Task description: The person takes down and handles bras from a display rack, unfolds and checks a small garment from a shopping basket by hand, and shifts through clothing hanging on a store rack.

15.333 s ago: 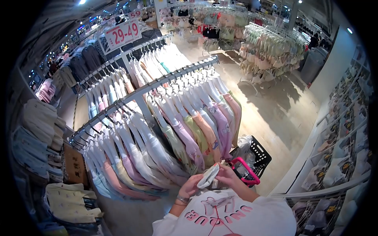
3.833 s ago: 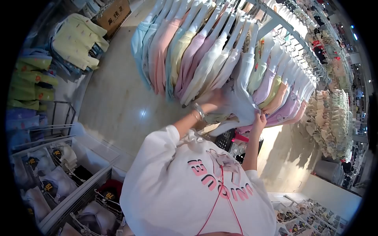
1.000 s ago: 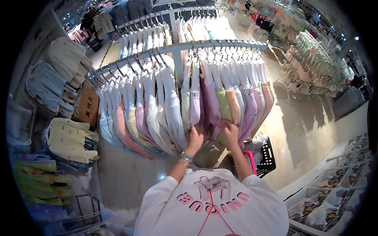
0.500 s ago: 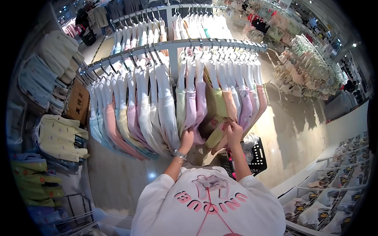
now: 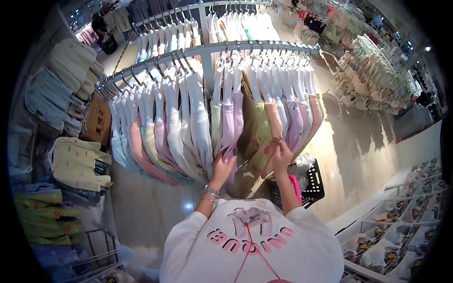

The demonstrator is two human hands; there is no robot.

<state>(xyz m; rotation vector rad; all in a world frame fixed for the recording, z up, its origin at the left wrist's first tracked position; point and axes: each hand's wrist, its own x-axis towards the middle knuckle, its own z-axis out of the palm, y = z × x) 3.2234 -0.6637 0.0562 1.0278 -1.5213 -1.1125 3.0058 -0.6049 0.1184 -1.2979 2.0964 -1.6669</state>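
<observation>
My left hand (image 5: 223, 170) is closed on the lower part of a purple garment (image 5: 228, 123) hanging on the rack (image 5: 207, 49). My right hand (image 5: 281, 155) has its fingers pinched on the edge of a peach garment (image 5: 273, 120). Between my hands, a green garment (image 5: 261, 122) hangs spread, with a dark gap to its left. More pastel garments on white hangers hang on both sides. Beneath my right forearm stands a black basket (image 5: 313, 186) with a pink handle (image 5: 296, 188).
Folded yellow tops (image 5: 80, 165) and a cardboard box (image 5: 97, 120) are at the left. A rack of underwear (image 5: 373, 75) stands at the right back, and shelves with packed items (image 5: 401, 231) line the lower right. A second clothes rack (image 5: 165, 16) stands behind.
Over the last second, the gap between the garments has shifted right, past a second purple one. My right hand has moved from the green garment to the peach one.
</observation>
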